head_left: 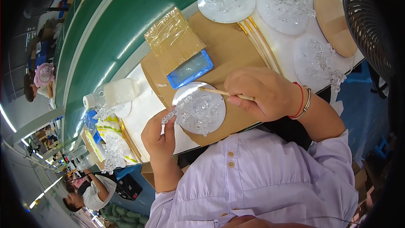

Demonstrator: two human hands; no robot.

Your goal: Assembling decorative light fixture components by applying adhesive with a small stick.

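My left hand (158, 133) pinches a clear, knobbly plastic-looking piece (169, 116) between thumb and fingers, at the left edge of a round white disc (220, 120). On that disc lies a cluster of similar clear pieces (198, 109). In my right hand (263, 93) is a thin wooden stick (216, 91), held slanting across the disc's upper right, its tip pointing left. Just beyond the disc sits a shallow blue-edged tray (192, 68) that looks filled with something clear. A tape-wrapped cardboard piece (174, 37) covers its far part.
Cardboard (228, 46) lies under the work. More discs with clear pieces (225, 1) stand at the back and right, near several thin sticks (261, 44), a brown round board (335, 23) and a black fan (369, 21). Leftward lies a bottle (116, 93). Other people (95, 192) sit farther left.
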